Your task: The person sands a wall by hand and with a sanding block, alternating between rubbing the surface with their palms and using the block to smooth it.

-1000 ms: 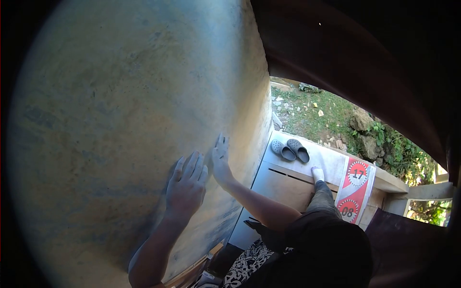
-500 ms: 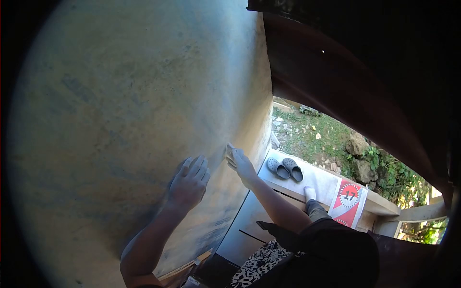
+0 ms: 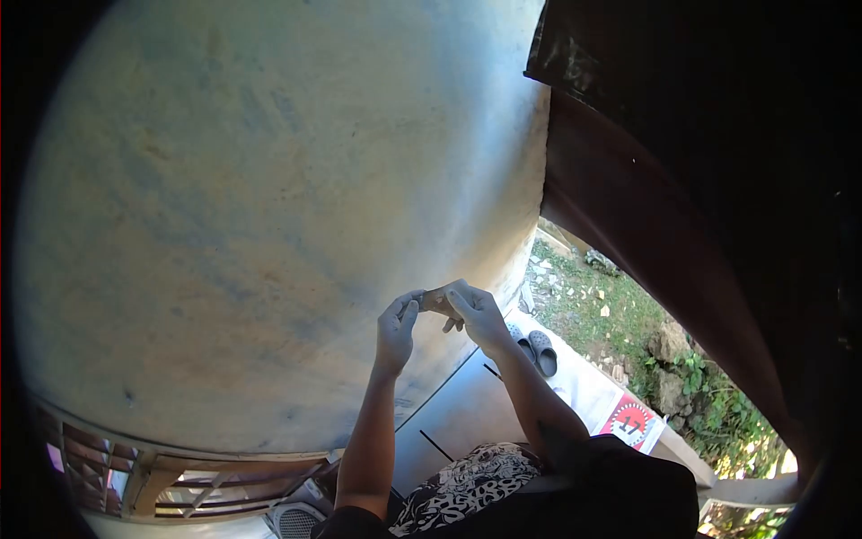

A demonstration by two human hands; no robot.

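Both my hands are raised in front of the wall [image 3: 269, 225], pale with dust. Between them is a small brownish piece of sandpaper [image 3: 436, 301]. My left hand [image 3: 395, 331] pinches its left end between thumb and fingers. On the other side, my right hand [image 3: 480, 317] is closed around the right end, with the thumb on top. Much of the sheet is hidden by the fingers. The wall behind is large, patchy and smooth, with whitish and bluish smears.
Grey clogs [image 3: 542, 353] sit on a white ledge [image 3: 579, 386] at right, near a red-and-white sheet [image 3: 630, 422] marked 17. Dark sheeting [image 3: 646, 180] hangs at upper right. A window frame [image 3: 224, 481] and a fan-like grille [image 3: 296, 521] are low at left.
My left hand has come off the wall and taken hold of the sandpaper's left end. My right hand has drawn back from the wall with it. The view has shifted, showing the window.
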